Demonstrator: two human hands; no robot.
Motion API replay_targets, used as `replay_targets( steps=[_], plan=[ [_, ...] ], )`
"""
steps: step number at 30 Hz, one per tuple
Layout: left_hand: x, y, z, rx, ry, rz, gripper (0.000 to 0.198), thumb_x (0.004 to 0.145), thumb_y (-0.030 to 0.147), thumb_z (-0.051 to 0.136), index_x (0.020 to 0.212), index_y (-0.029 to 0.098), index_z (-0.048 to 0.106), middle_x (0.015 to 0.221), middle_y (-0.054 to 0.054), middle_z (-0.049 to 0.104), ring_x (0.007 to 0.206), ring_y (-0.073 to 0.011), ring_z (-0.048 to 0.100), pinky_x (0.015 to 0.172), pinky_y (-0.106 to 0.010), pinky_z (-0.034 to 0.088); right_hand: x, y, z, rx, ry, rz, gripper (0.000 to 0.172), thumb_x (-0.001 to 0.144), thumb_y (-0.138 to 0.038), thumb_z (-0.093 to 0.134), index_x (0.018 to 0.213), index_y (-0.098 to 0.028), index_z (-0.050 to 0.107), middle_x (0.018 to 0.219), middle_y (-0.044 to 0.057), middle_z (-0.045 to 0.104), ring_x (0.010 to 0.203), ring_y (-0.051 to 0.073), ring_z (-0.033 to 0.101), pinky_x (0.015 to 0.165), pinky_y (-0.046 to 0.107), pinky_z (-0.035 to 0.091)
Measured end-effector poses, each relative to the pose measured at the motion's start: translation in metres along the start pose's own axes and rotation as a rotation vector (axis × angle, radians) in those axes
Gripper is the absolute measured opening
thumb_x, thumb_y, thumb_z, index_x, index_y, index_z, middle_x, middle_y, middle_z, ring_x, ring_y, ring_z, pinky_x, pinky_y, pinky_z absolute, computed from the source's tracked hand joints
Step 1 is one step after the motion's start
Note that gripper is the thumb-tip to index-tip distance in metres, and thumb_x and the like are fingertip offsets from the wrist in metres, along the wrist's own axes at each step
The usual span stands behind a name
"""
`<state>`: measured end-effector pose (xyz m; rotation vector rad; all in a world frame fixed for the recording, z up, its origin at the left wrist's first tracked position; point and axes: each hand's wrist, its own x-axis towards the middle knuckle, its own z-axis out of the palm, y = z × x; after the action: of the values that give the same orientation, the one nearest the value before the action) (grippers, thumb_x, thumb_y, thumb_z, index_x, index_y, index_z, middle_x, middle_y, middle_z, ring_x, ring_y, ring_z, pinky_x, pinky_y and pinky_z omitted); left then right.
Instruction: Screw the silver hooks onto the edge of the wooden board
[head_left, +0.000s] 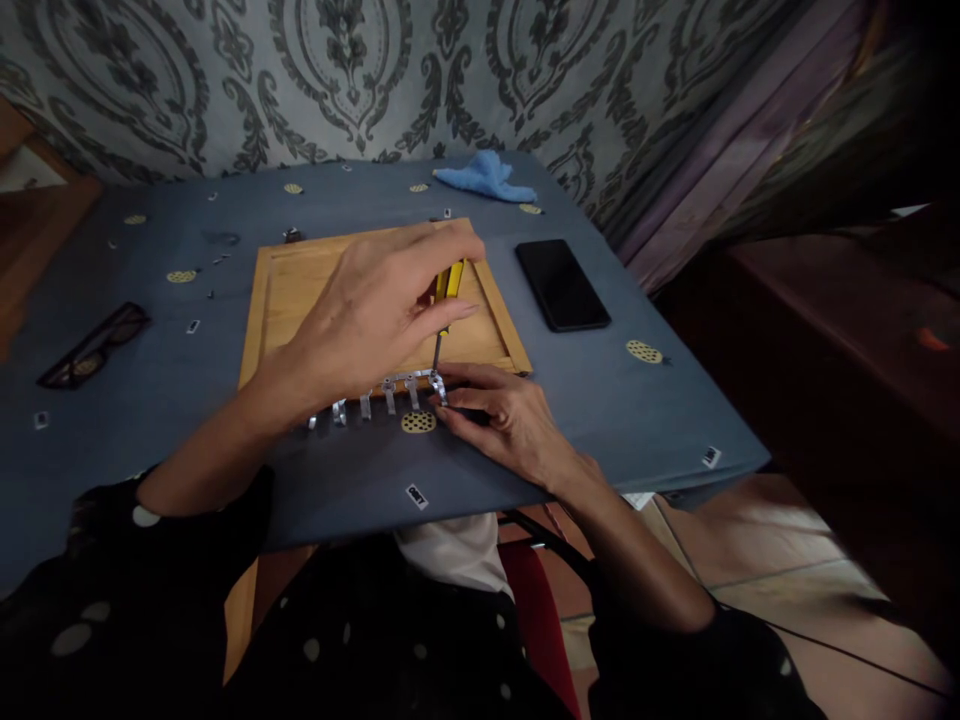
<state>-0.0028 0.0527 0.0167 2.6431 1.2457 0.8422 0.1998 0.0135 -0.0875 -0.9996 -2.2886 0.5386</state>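
Note:
My left hand (382, 305) is closed around the yellow-and-black handle of a screwdriver (450, 280). The screwdriver points down, its tip at the right end of a metal hook rack (412, 388). Several shiny hooks hang from this rack along the near edge of a framed wooden panel (281, 275), which lies flat on the table. At the rack's right end, my right hand (514, 420) pinches the last hook (439, 388) between thumb and fingers. My left hand and forearm cover part of the panel and the rack's left portion.
The table (630, 430) has a blue-grey patterned cloth. A black phone (562, 285) lies right of the panel, a blue cloth (487, 178) at the back. Dark glasses (95, 345) rest at the left, and small metal bits (221, 259) lie near the panel's far-left corner.

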Motion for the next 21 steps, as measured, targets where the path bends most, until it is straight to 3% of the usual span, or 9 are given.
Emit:
replay_targets(
  steps=[4, 9, 15, 21],
  plan=[
    [0.000, 0.002, -0.001, -0.031, 0.029, -0.024, 0.033, 0.090, 0.019, 0.067, 0.123, 0.022, 0.068, 0.113, -0.004, 0.074, 0.085, -0.0162, 0.071, 0.089, -0.033, 0.059, 0.001, 0.000, 0.000, 0.006, -0.003, -0.008, 0.022, 0.099, -0.028, 0.061, 0.097, -0.023, 0.083, 0.131, 0.008, 0.074, 0.108, 0.024, 0.076, 0.082, 0.035, 0.061],
    [0.000, 0.003, -0.011, -0.129, -0.034, -0.002, 0.046, 0.087, 0.014, 0.063, 0.131, 0.025, 0.065, 0.130, -0.001, 0.070, 0.106, -0.0183, 0.070, 0.093, -0.032, 0.059, 0.001, -0.001, -0.001, 0.001, 0.009, -0.016, 0.024, 0.099, -0.028, 0.060, 0.099, -0.022, 0.083, 0.131, 0.009, 0.075, 0.105, 0.024, 0.077, 0.080, 0.035, 0.061],
    [0.003, 0.001, -0.010, -0.102, -0.036, -0.030, 0.028, 0.090, 0.020, 0.066, 0.118, 0.021, 0.070, 0.108, -0.002, 0.074, 0.085, -0.0157, 0.069, 0.084, -0.030, 0.058, 0.000, 0.000, 0.000, 0.005, -0.008, 0.004, 0.024, 0.099, -0.029, 0.060, 0.102, -0.023, 0.083, 0.133, 0.008, 0.074, 0.108, 0.024, 0.076, 0.081, 0.035, 0.061],
    [0.001, 0.002, 0.000, -0.064, 0.031, -0.045, 0.027, 0.088, 0.022, 0.069, 0.115, 0.021, 0.069, 0.100, -0.002, 0.072, 0.075, -0.0146, 0.065, 0.081, -0.031, 0.058, 0.000, -0.001, -0.002, 0.026, -0.023, 0.008, 0.025, 0.100, -0.030, 0.058, 0.103, -0.023, 0.082, 0.133, 0.008, 0.073, 0.107, 0.023, 0.075, 0.081, 0.034, 0.061]
  ],
)
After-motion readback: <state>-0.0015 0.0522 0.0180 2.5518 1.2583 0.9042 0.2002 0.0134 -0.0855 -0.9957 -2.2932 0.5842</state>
